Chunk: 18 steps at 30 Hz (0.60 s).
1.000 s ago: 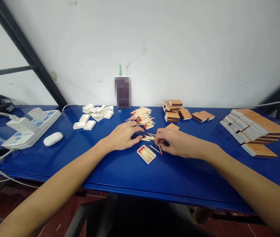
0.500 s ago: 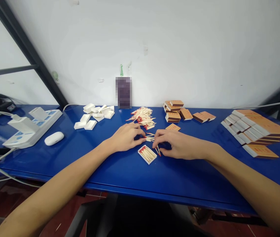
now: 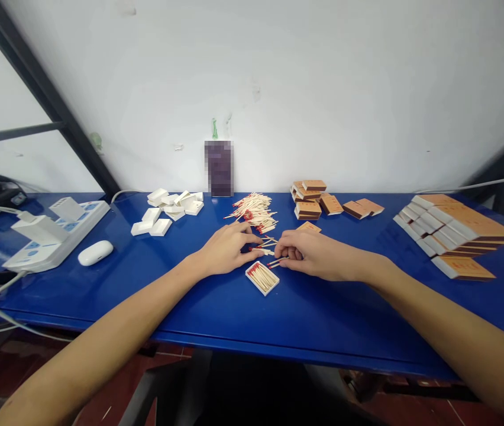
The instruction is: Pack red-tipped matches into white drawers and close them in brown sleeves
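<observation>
My left hand [image 3: 229,248] rests on the table with thumb and index finger curled around the head ends of a few loose matches [image 3: 270,242]. Facing it, my right hand [image 3: 307,251] pinches matches [image 3: 275,262] between thumb and fingers, red heads pointing left. Just below the two hands lies a white matchbox tray [image 3: 264,292], partly filled with red-headed matches lined up the same way. Behind the left hand is a loose heap of matches [image 3: 254,208]. A flat orange matchbox piece [image 3: 309,226] shows partly behind my right hand.
Empty white trays [image 3: 161,227] lie at the back left. Orange matchbox sleeves [image 3: 309,209] are piled at the back, with stacked matchboxes [image 3: 465,231] at right. A white earbud case [image 3: 96,252] and power strip [image 3: 48,254] sit left. A pixelated dark rectangle [image 3: 220,168] stands against the wall.
The matches in my right hand have turned from nearly upright to almost flat, and that hand has closed in on the loose matches. My left hand stays about where it was.
</observation>
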### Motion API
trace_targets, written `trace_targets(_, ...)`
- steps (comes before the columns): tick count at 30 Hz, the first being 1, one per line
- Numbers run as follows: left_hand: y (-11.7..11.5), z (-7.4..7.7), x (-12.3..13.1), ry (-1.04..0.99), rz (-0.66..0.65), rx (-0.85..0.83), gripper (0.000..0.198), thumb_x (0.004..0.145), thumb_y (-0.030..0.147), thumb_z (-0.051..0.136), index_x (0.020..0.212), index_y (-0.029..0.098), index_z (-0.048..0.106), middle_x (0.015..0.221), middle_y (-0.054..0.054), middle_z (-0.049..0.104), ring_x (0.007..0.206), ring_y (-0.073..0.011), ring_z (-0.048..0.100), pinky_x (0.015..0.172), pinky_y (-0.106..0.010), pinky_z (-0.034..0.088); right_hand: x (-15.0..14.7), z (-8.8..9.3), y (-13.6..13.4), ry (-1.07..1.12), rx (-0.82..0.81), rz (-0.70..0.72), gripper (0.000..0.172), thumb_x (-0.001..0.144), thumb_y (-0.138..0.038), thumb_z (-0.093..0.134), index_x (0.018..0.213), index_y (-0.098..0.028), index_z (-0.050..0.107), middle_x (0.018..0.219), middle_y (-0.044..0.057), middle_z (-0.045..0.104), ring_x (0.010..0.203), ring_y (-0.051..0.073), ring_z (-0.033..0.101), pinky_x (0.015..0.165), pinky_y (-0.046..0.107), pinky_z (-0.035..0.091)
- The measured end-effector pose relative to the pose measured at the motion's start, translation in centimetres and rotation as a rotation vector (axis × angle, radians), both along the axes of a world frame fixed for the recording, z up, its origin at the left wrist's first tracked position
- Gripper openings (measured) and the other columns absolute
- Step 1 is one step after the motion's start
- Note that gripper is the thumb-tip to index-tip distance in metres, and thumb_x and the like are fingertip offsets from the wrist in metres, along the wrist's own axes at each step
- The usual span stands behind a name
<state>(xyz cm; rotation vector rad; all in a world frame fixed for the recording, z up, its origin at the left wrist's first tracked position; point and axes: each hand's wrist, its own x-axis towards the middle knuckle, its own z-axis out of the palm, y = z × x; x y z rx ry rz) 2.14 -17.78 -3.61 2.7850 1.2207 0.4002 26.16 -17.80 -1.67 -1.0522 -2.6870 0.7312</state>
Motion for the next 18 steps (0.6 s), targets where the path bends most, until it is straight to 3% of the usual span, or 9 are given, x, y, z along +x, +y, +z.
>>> trace_targets(5, 0.0, -0.1, 0.1, -0.039, -0.001, -0.023, 0.031, 0.096, 0.044, 0.054, 0.111, 0.024, 0.071, 0.1, -0.006, 0.06, 0.094, -0.0197, 0.057, 0.086, -0.034, 0.044, 0.9, 0.1, 0.8, -0.037, 0.106, -0.024, 0.017, 0.083, -0.025, 0.057, 0.097, -0.019, 0.064, 0.088, 0.005, 0.062, 0.076, 0.017, 0.056, 0.067, 0.029, 0.043)
trace_targets(9, 0.1, -0.1, 0.3, -0.073, -0.005, -0.047, 0.027, 0.095, 0.041, 0.055, 0.108, 0.023, 0.071, 0.099, -0.005, 0.061, 0.094, -0.0196, 0.057, 0.086, -0.034, 0.045, 1.4, 0.1, 1.0, -0.175, 0.189, -0.048, 0.005, 0.082, -0.019, 0.053, 0.08, -0.02, 0.058, 0.081, 0.005, 0.059, 0.076, 0.019, 0.053, 0.065, 0.03, 0.039)
trace_targets(13, 0.1, 0.0, 0.5, -0.091, -0.001, -0.075, 0.023, 0.094, 0.037, 0.057, 0.104, 0.021, 0.07, 0.098, -0.005, 0.061, 0.095, -0.02, 0.057, 0.086, -0.034, 0.044, 1.3, 0.4, 0.6, -0.214, 0.199, 0.021, 0.017, 0.088, -0.018, 0.045, 0.073, -0.021, 0.05, 0.077, 0.005, 0.058, 0.077, 0.02, 0.05, 0.068, 0.031, 0.037)
trace_targets(18, 0.2, 0.1, 0.3, -0.088, -0.011, -0.103, 0.019, 0.095, 0.033, 0.055, 0.098, 0.019, 0.066, 0.093, -0.004, 0.061, 0.095, -0.0206, 0.055, 0.085, -0.034, 0.043, 1.2, 0.7, 0.2, -0.2, 0.189, 0.046, 0.026, 0.098, -0.029, 0.032, 0.082, -0.02, 0.051, 0.083, 0.007, 0.058, 0.074, 0.02, 0.049, 0.069, 0.033, 0.038)
